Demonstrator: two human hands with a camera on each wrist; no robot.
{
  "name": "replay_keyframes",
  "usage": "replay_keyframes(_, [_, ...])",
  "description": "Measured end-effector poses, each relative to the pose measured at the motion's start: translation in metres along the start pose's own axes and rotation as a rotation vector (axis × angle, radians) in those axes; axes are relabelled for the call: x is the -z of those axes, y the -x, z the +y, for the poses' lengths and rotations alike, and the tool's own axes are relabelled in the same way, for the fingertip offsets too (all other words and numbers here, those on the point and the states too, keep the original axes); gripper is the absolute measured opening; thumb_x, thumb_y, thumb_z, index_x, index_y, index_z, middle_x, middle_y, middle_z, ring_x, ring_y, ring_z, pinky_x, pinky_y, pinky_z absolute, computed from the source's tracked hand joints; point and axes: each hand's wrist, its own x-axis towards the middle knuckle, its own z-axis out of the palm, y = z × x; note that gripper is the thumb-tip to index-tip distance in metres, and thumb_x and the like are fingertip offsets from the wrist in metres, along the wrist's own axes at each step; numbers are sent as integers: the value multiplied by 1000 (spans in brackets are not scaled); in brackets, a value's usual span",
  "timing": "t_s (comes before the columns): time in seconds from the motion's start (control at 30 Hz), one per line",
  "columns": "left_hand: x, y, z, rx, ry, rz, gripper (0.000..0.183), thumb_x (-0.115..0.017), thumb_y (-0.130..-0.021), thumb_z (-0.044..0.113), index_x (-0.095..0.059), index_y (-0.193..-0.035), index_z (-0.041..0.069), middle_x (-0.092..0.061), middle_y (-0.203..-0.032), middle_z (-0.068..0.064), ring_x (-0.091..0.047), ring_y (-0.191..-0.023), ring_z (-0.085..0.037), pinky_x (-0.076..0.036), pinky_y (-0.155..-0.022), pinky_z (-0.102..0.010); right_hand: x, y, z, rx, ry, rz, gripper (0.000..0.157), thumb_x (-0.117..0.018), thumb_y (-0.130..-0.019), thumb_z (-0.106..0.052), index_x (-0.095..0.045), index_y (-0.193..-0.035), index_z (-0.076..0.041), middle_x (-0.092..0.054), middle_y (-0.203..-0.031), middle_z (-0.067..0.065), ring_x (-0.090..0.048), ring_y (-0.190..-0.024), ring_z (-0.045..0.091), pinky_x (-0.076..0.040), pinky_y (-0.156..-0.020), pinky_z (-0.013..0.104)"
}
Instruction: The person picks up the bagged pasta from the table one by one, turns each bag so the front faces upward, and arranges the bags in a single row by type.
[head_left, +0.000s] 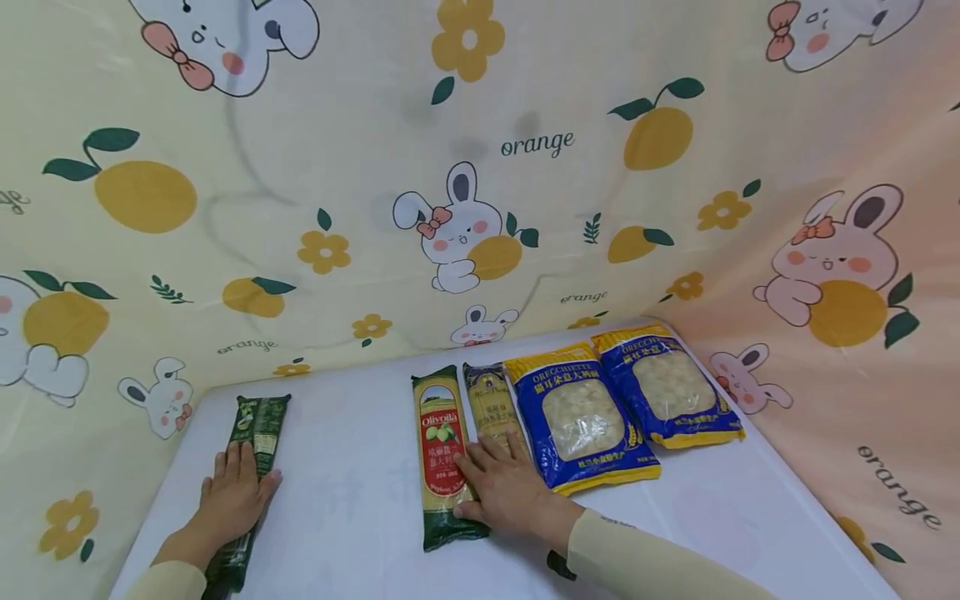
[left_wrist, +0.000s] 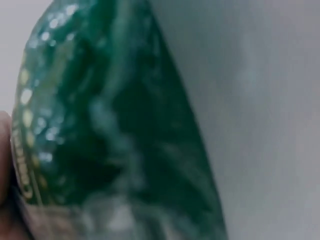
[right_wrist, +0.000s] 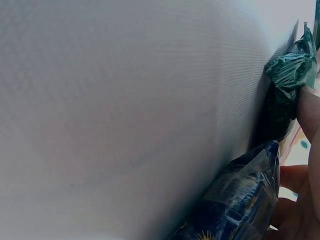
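My left hand (head_left: 234, 496) rests on a dark green pasta pack (head_left: 266, 421), its fingers laid over the middle. The left wrist view shows this glossy green wrapper (left_wrist: 115, 100) close up, with a fingertip at its left side. My right hand (head_left: 510, 493) lies flat over a narrow gold pasta pack (head_left: 489, 398), covering its lower half. Its thumb touches the Olivoilà spaghetti pack (head_left: 441, 446), which has a red label and green ends. In the right wrist view, a crinkled green wrapper end (right_wrist: 290, 72) and a dark blue wrapper end (right_wrist: 230, 200) lie by the hand.
Two blue and yellow orecchiette bags (head_left: 581, 417) (head_left: 671, 383) lie side by side right of the gold pack. Everything sits on a white table (head_left: 345, 467). A printed curtain (head_left: 360, 167) with rabbits and oranges borders the table behind and at the sides.
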Motion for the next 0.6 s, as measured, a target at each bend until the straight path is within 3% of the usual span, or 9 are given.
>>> replay_keyframes(0.3, [-28,2,74,-20,25,3,88,-42,-113,39,6,-158,-20,16,-164,-44,16,-152,-63,5,-117,-81,3,3,0,-1,-20,-4,78,-47,-102,-71,-42,-163,-23,-39,-169,6,-26,-161,33,-13,-128,65])
replay_keyframes(0.6, [-55,15,152,-33,89,25,83,-47,-112,30,0,-158,-20,11,-167,-42,11,-155,-60,1,-118,-80,0,0,1,9,10,19,79,-47,-102,-71,-41,-164,-23,-41,-168,6,-29,-160,33,-14,-129,64])
